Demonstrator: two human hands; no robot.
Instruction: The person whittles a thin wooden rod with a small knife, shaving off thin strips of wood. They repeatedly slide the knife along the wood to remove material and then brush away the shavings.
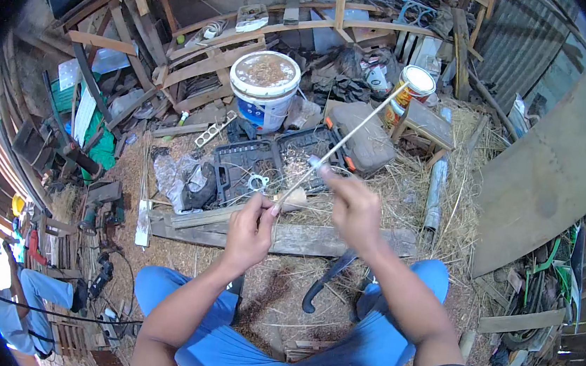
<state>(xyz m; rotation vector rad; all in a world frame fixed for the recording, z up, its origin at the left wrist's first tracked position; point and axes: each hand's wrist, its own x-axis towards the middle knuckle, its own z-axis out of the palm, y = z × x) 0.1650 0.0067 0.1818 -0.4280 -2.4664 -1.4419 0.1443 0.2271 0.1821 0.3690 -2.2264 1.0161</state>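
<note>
A long thin pale stick (354,132) slants from my left hand up to the right, toward an orange-and-white can. My left hand (252,230) pinches its lower end. My right hand (353,204) is closed near the stick's middle, its fingers slightly blurred; a small whitish-blue object (316,163) shows at its fingertips against the stick, too small to name. Beneath both hands lie an open black tool case (245,164) and a wooden plank (301,240) on the ground. A dark curved-handled tool (326,281) rests between my knees.
Behind the case stand a white-and-blue bucket (265,88), a grey-and-orange case (362,137), the can (417,82) and a small wooden stool (426,123). A large board (546,186) leans at the right. Another person's legs (46,290) show at the far left.
</note>
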